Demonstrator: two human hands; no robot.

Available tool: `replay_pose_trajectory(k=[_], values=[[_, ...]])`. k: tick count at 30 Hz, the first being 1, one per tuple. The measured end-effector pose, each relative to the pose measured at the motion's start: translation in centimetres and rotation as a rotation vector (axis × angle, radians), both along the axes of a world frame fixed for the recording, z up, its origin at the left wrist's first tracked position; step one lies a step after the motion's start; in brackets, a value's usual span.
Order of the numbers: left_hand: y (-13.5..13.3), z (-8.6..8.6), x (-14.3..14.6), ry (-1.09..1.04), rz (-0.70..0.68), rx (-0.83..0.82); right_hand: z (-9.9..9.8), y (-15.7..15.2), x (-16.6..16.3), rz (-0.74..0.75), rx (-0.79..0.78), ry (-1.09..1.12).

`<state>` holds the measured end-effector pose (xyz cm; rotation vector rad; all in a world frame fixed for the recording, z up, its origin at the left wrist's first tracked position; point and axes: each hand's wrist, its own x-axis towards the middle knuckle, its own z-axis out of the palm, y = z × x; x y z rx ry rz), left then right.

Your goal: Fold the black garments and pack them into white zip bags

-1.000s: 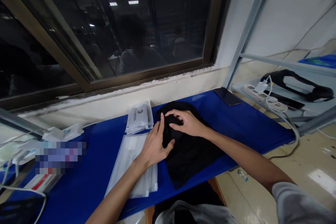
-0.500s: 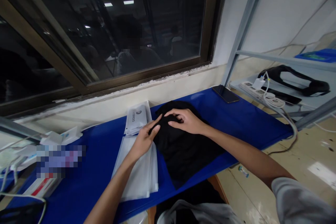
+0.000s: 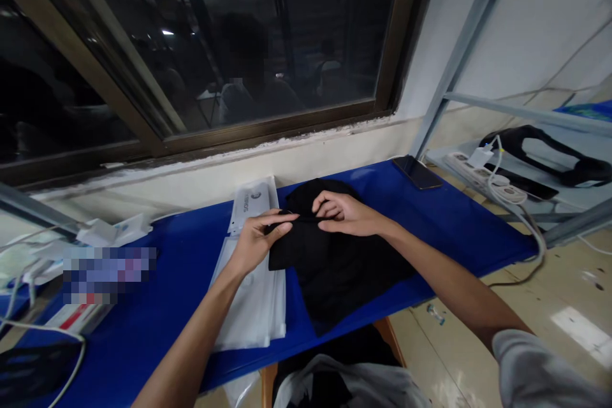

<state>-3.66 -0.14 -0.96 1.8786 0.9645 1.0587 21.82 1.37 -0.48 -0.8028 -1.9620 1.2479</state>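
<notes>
A black cloth garment (image 3: 335,274) lies spread on the blue table; its exact kind does not show. At its left upper part, my left hand (image 3: 255,239) pinches a raised edge between thumb and fingers. Close by on the right, my right hand (image 3: 349,213) has its fingers curled and closed on the same edge of the cloth. A flap of the fabric hangs below my left hand, over clear zip bags (image 3: 253,312). Behind that hand sits a packed clear bag (image 3: 253,199) with grey contents and dark lettering.
A dark phone (image 3: 417,172) lies at the table's (image 3: 182,306) back right corner. Right of it, a shelf holds a power strip (image 3: 507,185) with cables and a black band-shaped object (image 3: 549,153). White adapters (image 3: 115,229) and boxes crowd the left end. A window stands behind.
The garment's left upper edge has been lifted and folded, and a flap now shows below my left hand. My left hand has shifted left, away from my right. The view has moved slightly.
</notes>
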Motion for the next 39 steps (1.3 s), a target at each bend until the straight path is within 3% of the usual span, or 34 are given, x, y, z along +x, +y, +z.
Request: replay_pose_trajectory(k=[3,7,9,12,15,18,22,27,31,33,35,39], values=[[-0.9,0.4,1.2,0.011,-0.14,0.032,-0.3,-0.7,-1.3,0.065,0.046,-0.105],[-1.1,0.1,1.6,-0.251,0.021,0.018,-1.2,-0.9,-2.6,-0.006,0.027,-0.157],[-0.9,-0.2,1.2,-0.316,0.056,-0.046,-1.5,-0.8,-2.8,-0.141,-0.051,-0.019],[-0.5,-0.7,0.9,-0.194,0.02,-0.099,-1.8,-0.7,-2.8,-0.266,-0.212,0.186],[-0.2,-1.2,1.1,-0.111,0.061,-0.08,-2.0,-0.9,-3.0,-0.259,-0.286,0.254],[0.1,-1.6,1.2,-0.216,0.172,-0.116,-2.1,-1.1,-3.0,-0.225,-0.393,0.279],[0.1,-1.6,1.3,-0.31,0.171,-0.088,-2.0,-1.2,-2.9,-0.192,-0.612,0.382],[-0.5,-0.2,1.4,-0.135,0.123,0.004,-1.6,-1.5,-3.1,-0.132,-0.724,0.393],[-2.5,0.5,-0.4,0.168,0.332,0.096,-1.3,-0.8,-2.8,-0.227,-0.762,0.485],[-4.3,-0.3,-1.8,0.475,0.425,0.133,-1.2,-0.3,-2.5,-0.282,-0.775,0.595],[-6.1,-1.9,-2.9,0.73,0.433,0.114,-1.2,-0.1,-2.3,-0.312,-0.782,0.654],[-8.4,-4.1,-3.8,0.871,0.406,0.046,-1.6,-0.8,-3.0,-0.26,-0.787,0.597]])
